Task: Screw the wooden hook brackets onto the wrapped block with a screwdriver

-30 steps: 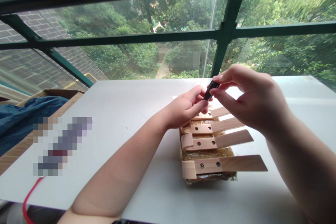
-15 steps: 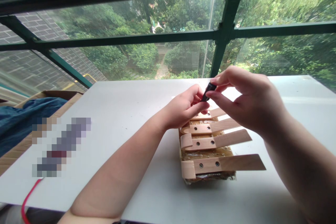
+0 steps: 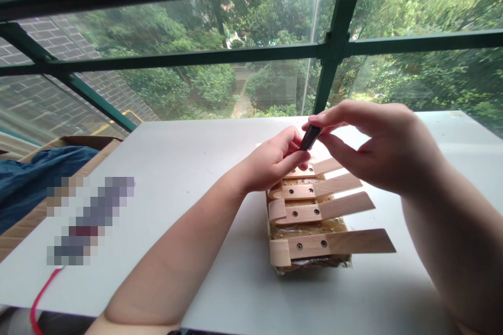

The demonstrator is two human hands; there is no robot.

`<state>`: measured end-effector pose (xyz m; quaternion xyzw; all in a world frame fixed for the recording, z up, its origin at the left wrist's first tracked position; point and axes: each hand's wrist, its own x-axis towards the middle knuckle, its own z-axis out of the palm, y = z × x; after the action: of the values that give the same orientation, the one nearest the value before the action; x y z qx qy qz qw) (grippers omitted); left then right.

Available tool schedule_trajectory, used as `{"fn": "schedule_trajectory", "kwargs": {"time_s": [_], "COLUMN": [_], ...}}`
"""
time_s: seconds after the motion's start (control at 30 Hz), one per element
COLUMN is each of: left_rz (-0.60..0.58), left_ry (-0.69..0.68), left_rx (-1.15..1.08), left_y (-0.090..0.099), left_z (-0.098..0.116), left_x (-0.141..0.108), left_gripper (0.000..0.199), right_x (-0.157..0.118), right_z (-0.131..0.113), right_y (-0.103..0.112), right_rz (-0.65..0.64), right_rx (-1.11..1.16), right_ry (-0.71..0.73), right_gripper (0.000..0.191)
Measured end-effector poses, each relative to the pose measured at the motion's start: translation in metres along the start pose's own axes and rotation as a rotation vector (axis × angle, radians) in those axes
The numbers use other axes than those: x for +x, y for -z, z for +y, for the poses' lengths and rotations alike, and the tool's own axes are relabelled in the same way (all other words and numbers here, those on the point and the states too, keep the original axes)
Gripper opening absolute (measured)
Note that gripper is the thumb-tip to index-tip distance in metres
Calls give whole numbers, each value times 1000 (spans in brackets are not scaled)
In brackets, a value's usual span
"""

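A short, dark rod-like object (image 3: 310, 137) is held at a slant above the far end of a wooden assembly; its lower end is hidden, so its exact kind is unclear. My left hand (image 3: 281, 159) closes around its lower part, thumb along the near side. At its upper end, my right hand (image 3: 365, 141) pinches it between fingertips and thumb. Below lie several pale wooden strips (image 3: 308, 245), each with a rounded left end and two screws showing on those in full view. They rest across a block (image 3: 314, 227) wrapped in clear film and brown tape.
The white table (image 3: 188, 178) runs up to a green-framed window (image 3: 220, 56). A blurred-out item (image 3: 96, 214) lies to the left, with a red cord (image 3: 41, 298) near it. Beyond the left edge stands a cardboard box (image 3: 88, 138) holding blue cloth (image 3: 43, 167).
My right hand has turned slightly and its wrist has shifted right, its fingertips changing place on the dark object's top. My left hand stays almost still.
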<state>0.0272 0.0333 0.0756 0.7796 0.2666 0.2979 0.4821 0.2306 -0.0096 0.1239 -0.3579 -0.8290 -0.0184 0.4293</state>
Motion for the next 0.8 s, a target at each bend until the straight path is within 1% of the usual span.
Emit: {"fn": "schedule_trajectory", "kwargs": {"time_s": [0.1, 0.3, 0.57, 0.7, 0.8], "left_rz": [3, 16, 20, 42, 44], "left_ry": [11, 1, -26, -30, -27], "left_rx": [7, 4, -8, -29, -45], "left_y": [0, -2, -5, -5, -4], "left_z": [0, -2, -9, -10, -9], "left_x": [0, -1, 2, 2, 1], "left_gripper": [36, 36, 38, 40, 37], "right_x": [-1, -3, -1, 1, 1], "right_z": [1, 1, -3, -5, -5], "right_y": [1, -2, -2, -3, -4], "right_rz": [12, 35, -11, -10, -5], "right_rx": [9, 18, 56, 59, 38], "right_ry": [-8, -65, -105, -112, -111], "right_gripper": [26, 15, 7, 6, 7]}}
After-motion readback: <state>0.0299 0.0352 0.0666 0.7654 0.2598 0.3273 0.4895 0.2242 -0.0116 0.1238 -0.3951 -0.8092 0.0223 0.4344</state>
